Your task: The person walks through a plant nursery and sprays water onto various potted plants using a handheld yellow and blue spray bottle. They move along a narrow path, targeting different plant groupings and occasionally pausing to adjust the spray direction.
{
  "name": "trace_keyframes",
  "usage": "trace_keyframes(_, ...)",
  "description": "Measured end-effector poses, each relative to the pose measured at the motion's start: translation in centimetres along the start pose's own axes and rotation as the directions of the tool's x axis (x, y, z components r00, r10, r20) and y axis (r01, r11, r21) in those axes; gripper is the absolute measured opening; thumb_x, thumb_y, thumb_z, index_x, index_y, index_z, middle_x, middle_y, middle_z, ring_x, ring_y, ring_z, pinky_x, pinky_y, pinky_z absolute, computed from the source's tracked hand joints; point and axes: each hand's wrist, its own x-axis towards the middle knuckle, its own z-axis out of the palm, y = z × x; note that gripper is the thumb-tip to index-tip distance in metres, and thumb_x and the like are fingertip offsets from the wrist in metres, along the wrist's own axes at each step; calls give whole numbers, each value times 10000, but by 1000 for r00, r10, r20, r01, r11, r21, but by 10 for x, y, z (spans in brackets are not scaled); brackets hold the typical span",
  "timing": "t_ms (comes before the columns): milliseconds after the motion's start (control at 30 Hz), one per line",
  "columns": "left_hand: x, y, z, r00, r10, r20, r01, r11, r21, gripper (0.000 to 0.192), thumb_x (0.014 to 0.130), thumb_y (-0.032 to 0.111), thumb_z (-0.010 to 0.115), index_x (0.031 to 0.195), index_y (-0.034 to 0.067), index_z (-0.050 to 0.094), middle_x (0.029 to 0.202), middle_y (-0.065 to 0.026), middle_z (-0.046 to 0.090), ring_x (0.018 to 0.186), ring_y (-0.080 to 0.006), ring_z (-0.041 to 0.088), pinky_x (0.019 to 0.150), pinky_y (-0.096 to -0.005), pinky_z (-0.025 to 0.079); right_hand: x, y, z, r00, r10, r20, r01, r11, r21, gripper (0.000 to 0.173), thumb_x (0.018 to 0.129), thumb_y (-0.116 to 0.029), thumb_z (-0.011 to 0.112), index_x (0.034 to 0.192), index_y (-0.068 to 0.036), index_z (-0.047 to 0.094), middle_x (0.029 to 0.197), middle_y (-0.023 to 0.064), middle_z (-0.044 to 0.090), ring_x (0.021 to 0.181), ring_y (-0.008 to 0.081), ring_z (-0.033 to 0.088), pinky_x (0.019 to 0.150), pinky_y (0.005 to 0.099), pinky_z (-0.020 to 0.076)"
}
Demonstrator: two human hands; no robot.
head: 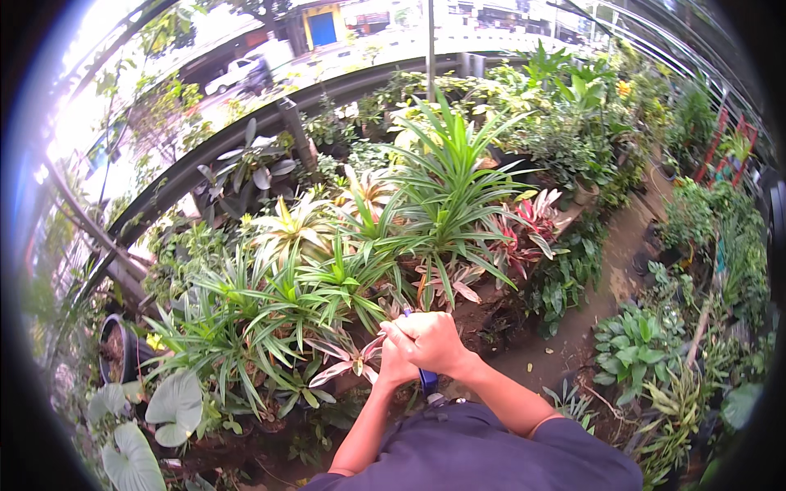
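My right hand (435,339) is closed in a fist in front of my body. A blue object (428,382), perhaps a tool handle, shows below the fist, with a small blue piece above it. My left hand (396,363) is pressed against the right hand, which hides most of its fingers; whether it also grips the blue object is unclear. Just beyond the hands are pink-and-green striped leaves (451,283). Another striped rosette plant (351,362) lies to their left. A tall plant with long, narrow green leaves (445,208) rises behind them.
Spiky green plants (276,307) crowd the left, with a dark pot (116,350) beyond. A narrow dirt path (589,331) runs along the right, bordered by leafy plants (635,347). A metal rail (245,123) and thin upright pole (430,49) stand before a road.
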Motion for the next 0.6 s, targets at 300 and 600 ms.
trace_keyframes(300, 2, 9, -4, 991, 11, 132, 20, 973, -232, 440, 627, 269, 791, 923, 25, 576, 869, -132, 591, 778, -305, 588, 697, -419, 463, 24, -56, -40, 974, -82, -210, 59, 992, -114, 386, 860, -218, 683, 542, -76, 516, 487, 78, 477, 439, 260, 497, 419, 381, 374)
trace_keyframes(600, -6, -5, 1, 989, 146, 30, -137, 969, -204, 488, 615, 319, 816, 923, 30, 572, 835, -113, 597, 769, -303, 600, 700, -418, 470, -19, -28, 5, 976, 65, -209, -105, 977, -185, 344, 876, -245, 644, 586, -80, 559, 542, 93, 554, 508, 289, 566, 456, 382, 426)
